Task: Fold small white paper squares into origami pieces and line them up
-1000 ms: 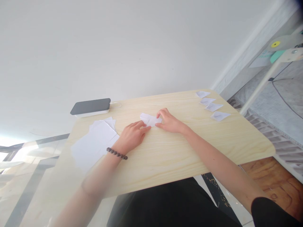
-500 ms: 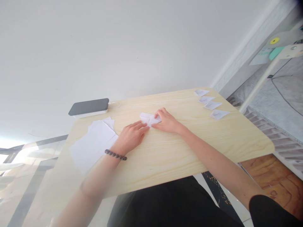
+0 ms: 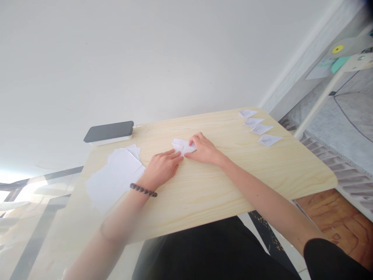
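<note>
A small folded piece of white paper (image 3: 181, 145) lies on the table in front of me, with creases and pointed flaps showing. My right hand (image 3: 202, 149) grips its right side, thumb at the near edge and curled fingers at the far edge. On its lower left, the stretched fingertips of my left hand (image 3: 163, 165) rest against the paper and hold it down. The right end of the paper is hidden under my right fingers. A dark bead bracelet (image 3: 143, 189) circles my left wrist.
White paper sheets (image 3: 116, 179) lie in a loose stack left of my left hand. Behind them a dark-screened phone (image 3: 109, 131) sits on a white block with a cable. Several folded paper pieces (image 3: 269, 140) line the table's far right. A wall (image 3: 163, 58) stands behind the table (image 3: 204, 198).
My right hand has shifted very slightly left along the folded paper. My left hand stays at the lower left of the paper; little else differs.
</note>
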### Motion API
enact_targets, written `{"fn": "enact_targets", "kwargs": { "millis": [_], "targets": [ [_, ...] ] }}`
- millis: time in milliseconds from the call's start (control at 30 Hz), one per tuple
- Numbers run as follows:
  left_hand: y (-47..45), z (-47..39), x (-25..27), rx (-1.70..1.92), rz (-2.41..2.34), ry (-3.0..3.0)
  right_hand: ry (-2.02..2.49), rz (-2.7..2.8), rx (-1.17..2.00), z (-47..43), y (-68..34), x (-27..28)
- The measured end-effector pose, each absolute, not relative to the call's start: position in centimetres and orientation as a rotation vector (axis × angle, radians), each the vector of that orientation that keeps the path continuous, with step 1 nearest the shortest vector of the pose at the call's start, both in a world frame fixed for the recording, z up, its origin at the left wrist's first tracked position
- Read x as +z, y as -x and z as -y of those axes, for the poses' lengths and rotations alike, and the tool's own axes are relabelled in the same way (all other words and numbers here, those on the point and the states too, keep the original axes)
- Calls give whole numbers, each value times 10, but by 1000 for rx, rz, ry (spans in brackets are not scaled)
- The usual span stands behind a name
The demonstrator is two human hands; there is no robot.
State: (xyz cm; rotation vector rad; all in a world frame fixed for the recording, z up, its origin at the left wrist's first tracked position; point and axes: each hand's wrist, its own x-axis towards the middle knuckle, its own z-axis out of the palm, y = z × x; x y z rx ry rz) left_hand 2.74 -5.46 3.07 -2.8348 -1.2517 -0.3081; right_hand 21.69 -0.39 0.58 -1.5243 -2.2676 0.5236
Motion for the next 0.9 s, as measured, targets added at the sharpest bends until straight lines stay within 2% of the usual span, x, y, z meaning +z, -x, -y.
{"fn": "enact_targets", "kwargs": {
  "millis": [167,467,733,900],
  "targets": [
    [-26,54,29,-295,1274,2825,1429,2269,778,-4,-227,12],
    [-26,54,27,-367,1206,2839,1388,2242,977,-11,-243,20],
    [-28,54,17,-369,1183,2805,1484,2207,633,4,-220,6],
    [-28,53,17,-384,1204,2807,1477,2210,673,1,-221,7]
  ]
}}
